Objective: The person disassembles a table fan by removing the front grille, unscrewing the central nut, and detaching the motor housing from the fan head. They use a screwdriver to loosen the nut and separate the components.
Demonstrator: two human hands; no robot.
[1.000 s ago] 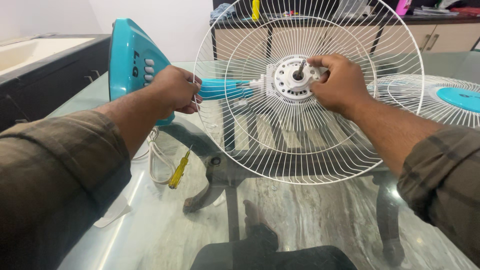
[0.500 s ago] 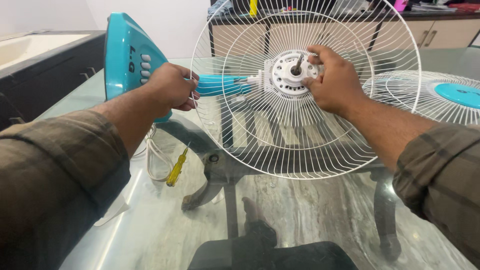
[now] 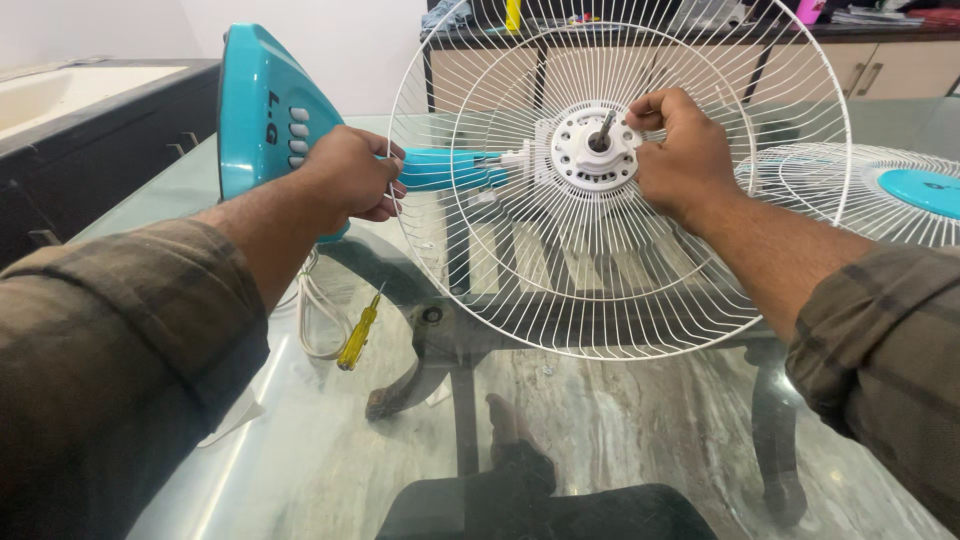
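A table fan lies tipped on a glass table. Its teal base points up at the left and its white rear wire guard faces me. My left hand grips the teal neck of the fan just behind the guard's rim. My right hand pinches the right edge of the white round hub at the guard's middle, beside the bare metal shaft.
A yellow-handled screwdriver and the fan's white cord lie on the glass below my left arm. The front guard with a teal cap rests at the right. A dark counter stands at the left, cabinets behind.
My right hand has turned around the hub, its fingers shifting from the hub's lower right up to its upper right edge. The fan has tilted slightly. My left hand keeps its grip.
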